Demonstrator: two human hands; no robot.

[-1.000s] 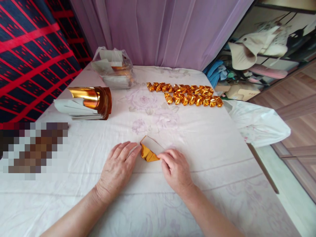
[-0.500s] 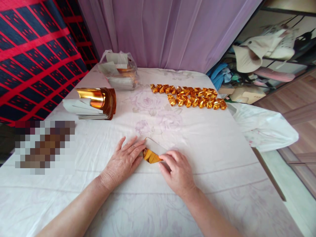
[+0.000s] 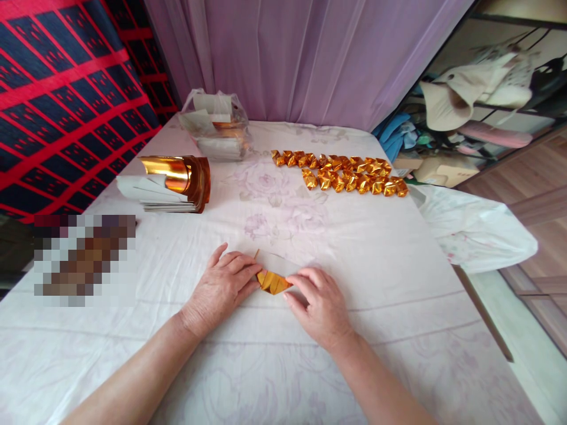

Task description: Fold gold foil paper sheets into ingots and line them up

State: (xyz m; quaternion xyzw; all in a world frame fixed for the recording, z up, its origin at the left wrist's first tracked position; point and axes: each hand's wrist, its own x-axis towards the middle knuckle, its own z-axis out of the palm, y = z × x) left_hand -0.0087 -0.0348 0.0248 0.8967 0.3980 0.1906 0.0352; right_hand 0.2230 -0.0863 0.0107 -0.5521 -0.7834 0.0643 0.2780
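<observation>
A partly folded sheet of gold foil paper (image 3: pixel 273 283) lies low on the cloth between my hands, its gold side showing at the front and a pale side behind. My left hand (image 3: pixel 224 277) grips its left end with the fingertips, the little finger raised away. On the right end, the thumb and fingers of my right hand (image 3: pixel 319 304) pinch the paper. Folded gold foil pieces (image 3: pixel 354 182) sit in two rows farther back to the right.
A stack of curled gold foil sheets (image 3: pixel 175 186) stands at left. Behind it is a clear plastic bag (image 3: pixel 217 127) of more paper. A pixelated patch covers something at far left. A white bag (image 3: pixel 482 227) hangs beyond the table's right edge, near shelves with a cap (image 3: pixel 449 103).
The paper's back flap has dropped lower, and a thin gold edge now stands up by my left fingertips. Both hands stay almost in place.
</observation>
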